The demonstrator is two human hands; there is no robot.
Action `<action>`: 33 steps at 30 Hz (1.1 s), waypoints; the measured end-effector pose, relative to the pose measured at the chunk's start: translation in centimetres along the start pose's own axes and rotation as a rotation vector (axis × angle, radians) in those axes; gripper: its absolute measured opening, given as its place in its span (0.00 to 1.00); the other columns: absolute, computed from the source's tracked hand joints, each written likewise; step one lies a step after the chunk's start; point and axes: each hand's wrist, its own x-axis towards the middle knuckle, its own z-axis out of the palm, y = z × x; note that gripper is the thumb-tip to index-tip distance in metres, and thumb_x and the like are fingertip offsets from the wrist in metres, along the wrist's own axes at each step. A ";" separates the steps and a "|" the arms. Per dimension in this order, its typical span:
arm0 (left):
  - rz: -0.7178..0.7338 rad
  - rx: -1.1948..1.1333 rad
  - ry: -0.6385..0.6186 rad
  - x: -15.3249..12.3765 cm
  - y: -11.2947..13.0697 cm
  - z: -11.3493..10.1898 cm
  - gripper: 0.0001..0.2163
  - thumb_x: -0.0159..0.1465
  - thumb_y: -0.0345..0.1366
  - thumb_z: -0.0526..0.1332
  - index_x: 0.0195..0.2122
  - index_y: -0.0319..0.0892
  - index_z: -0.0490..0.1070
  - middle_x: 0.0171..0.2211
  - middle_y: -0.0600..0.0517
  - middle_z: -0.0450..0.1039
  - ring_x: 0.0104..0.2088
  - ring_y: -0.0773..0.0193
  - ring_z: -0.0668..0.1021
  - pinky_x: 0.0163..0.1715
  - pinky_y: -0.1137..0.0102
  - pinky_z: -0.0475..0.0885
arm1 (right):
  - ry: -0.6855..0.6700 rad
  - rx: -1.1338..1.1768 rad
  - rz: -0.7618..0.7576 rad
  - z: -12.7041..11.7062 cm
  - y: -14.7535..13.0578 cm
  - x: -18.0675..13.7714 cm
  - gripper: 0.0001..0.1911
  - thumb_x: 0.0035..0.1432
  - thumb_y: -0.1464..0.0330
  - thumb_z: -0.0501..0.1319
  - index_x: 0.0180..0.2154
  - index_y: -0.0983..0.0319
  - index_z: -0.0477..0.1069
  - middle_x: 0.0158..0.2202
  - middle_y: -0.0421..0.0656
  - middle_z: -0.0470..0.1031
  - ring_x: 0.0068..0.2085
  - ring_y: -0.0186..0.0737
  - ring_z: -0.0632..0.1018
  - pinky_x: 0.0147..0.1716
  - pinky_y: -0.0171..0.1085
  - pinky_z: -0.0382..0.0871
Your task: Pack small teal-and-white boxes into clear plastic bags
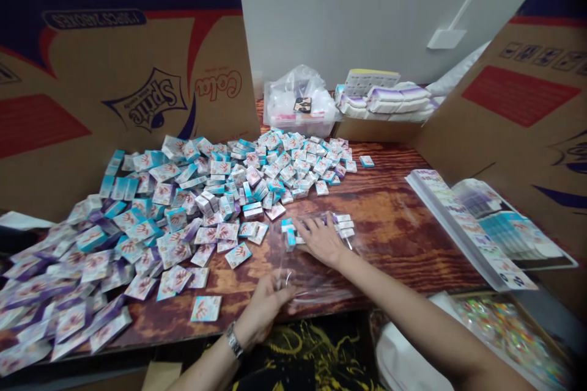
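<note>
A clear plastic bag (316, 290) lies on the wooden table in front of me, with several small boxes (345, 225) side by side at its far end. My right hand (321, 239) rests on those boxes with its fingers stretched out, covering some of them. At the near end of the bag, my left hand (268, 300) pinches the clear film between thumb and fingers. A large heap of small white, blue and purple boxes (174, 238) with a hand picture spreads to the left. One loose box (206, 308) lies near the table's front edge.
Large cardboard cartons stand at the left (123, 55) and right (518, 91). At the back are a plastic tub (300, 127) and a carton of packets (380, 128). Printed card strips (468, 226) lie at right, above a box of colourful wrapped pieces (509, 330).
</note>
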 end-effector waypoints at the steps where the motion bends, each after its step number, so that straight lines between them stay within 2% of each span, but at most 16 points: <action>1: 0.000 0.047 -0.011 -0.1 -0.2 -0.4 0.20 0.49 0.44 0.67 0.38 0.39 0.63 0.25 0.58 0.65 0.19 0.73 0.69 0.20 0.75 0.67 | -0.011 0.006 0.007 -0.2 0.0 0.1 0.33 0.59 0.56 0.56 0.62 0.57 0.50 0.54 0.52 0.64 0.51 0.53 0.65 0.53 0.65 0.45; 3: 0.039 0.225 0.016 -0.2 -0.4 -1.1 0.19 0.54 0.46 0.63 0.40 0.39 0.64 0.24 0.56 0.66 0.20 0.70 0.69 0.21 0.73 0.68 | -0.021 0.028 0.008 -0.4 0.0 0.0 0.33 0.59 0.56 0.55 0.62 0.58 0.49 0.55 0.53 0.63 0.53 0.53 0.64 0.53 0.65 0.45; 4: 0.100 0.352 0.070 -0.2 -0.4 -1.4 0.20 0.55 0.46 0.61 0.43 0.39 0.63 0.24 0.55 0.67 0.21 0.68 0.71 0.23 0.71 0.70 | -0.020 0.040 0.004 -0.4 0.0 0.0 0.34 0.59 0.55 0.55 0.62 0.58 0.48 0.56 0.53 0.62 0.53 0.54 0.63 0.53 0.65 0.45; 6: 0.335 0.643 0.246 -0.3 0.1 -1.6 0.21 0.58 0.45 0.59 0.49 0.39 0.61 0.32 0.49 0.70 0.31 0.60 0.75 0.33 0.64 0.72 | -0.013 0.056 -0.004 -0.4 0.0 -0.2 0.36 0.58 0.53 0.54 0.63 0.59 0.47 0.57 0.54 0.61 0.55 0.55 0.61 0.54 0.65 0.43; 8: 0.627 0.923 0.404 -0.2 0.9 -1.3 0.23 0.59 0.43 0.59 0.54 0.40 0.59 0.44 0.42 0.67 0.46 0.53 0.71 0.44 0.57 0.69 | -0.006 0.060 -0.003 -0.2 0.0 -0.3 0.36 0.59 0.54 0.54 0.63 0.60 0.46 0.57 0.54 0.61 0.55 0.55 0.61 0.54 0.65 0.41; 10: 0.825 1.169 0.447 0.2 2.0 -0.3 0.22 0.59 0.41 0.59 0.53 0.42 0.60 0.52 0.40 0.61 0.53 0.48 0.65 0.50 0.53 0.65 | -0.001 0.062 0.003 0.1 -0.1 -0.3 0.34 0.60 0.54 0.53 0.63 0.60 0.47 0.57 0.54 0.60 0.56 0.55 0.60 0.54 0.65 0.39; 11: 0.872 1.274 0.439 0.5 2.4 0.3 0.20 0.59 0.40 0.59 0.52 0.43 0.62 0.53 0.40 0.59 0.54 0.47 0.64 0.50 0.52 0.65 | 0.000 0.065 0.007 0.2 -0.2 -0.2 0.33 0.60 0.54 0.52 0.63 0.59 0.48 0.58 0.54 0.60 0.56 0.55 0.60 0.54 0.65 0.39; 14: 0.854 1.476 0.435 2.0 3.6 1.6 0.18 0.60 0.36 0.59 0.51 0.44 0.63 0.52 0.39 0.59 0.52 0.46 0.65 0.46 0.52 0.67 | -0.011 0.072 0.007 0.2 -0.2 0.0 0.30 0.62 0.56 0.50 0.62 0.58 0.49 0.58 0.53 0.60 0.56 0.54 0.60 0.54 0.66 0.40; 16: 0.797 1.507 0.450 3.1 3.9 1.8 0.20 0.60 0.34 0.58 0.54 0.43 0.60 0.52 0.40 0.60 0.51 0.47 0.65 0.44 0.54 0.69 | -0.024 0.078 0.002 0.2 -0.2 0.0 0.30 0.62 0.57 0.51 0.63 0.58 0.48 0.57 0.53 0.62 0.55 0.53 0.61 0.54 0.66 0.41; 22: 0.719 1.320 0.427 5.1 3.6 -0.2 0.24 0.60 0.29 0.55 0.57 0.37 0.51 0.47 0.40 0.64 0.48 0.53 0.70 0.44 0.59 0.69 | 0.019 0.085 -0.009 0.2 0.1 -0.2 0.33 0.60 0.55 0.53 0.63 0.54 0.47 0.57 0.53 0.61 0.56 0.54 0.61 0.55 0.65 0.40; 28: 0.760 1.377 0.429 5.3 3.0 -0.4 0.13 0.61 0.29 0.53 0.48 0.41 0.59 0.41 0.46 0.66 0.43 0.56 0.72 0.42 0.62 0.69 | 0.007 0.073 -0.030 0.1 0.2 -0.1 0.30 0.60 0.55 0.54 0.62 0.47 0.49 0.56 0.51 0.62 0.57 0.54 0.61 0.53 0.66 0.41; 31: 0.741 1.404 0.420 5.4 3.2 -0.3 0.10 0.61 0.31 0.53 0.45 0.42 0.60 0.38 0.48 0.66 0.40 0.57 0.72 0.38 0.65 0.69 | -0.001 0.085 -0.039 0.1 0.3 -0.1 0.30 0.61 0.56 0.53 0.62 0.50 0.49 0.57 0.51 0.62 0.56 0.54 0.61 0.54 0.67 0.40; 33: 0.709 1.422 0.413 5.4 3.3 -0.3 0.10 0.60 0.28 0.53 0.44 0.42 0.60 0.38 0.48 0.66 0.39 0.58 0.72 0.38 0.64 0.69 | -0.001 0.097 -0.049 0.2 0.5 -0.1 0.30 0.61 0.59 0.53 0.63 0.54 0.48 0.58 0.52 0.61 0.57 0.53 0.62 0.54 0.67 0.40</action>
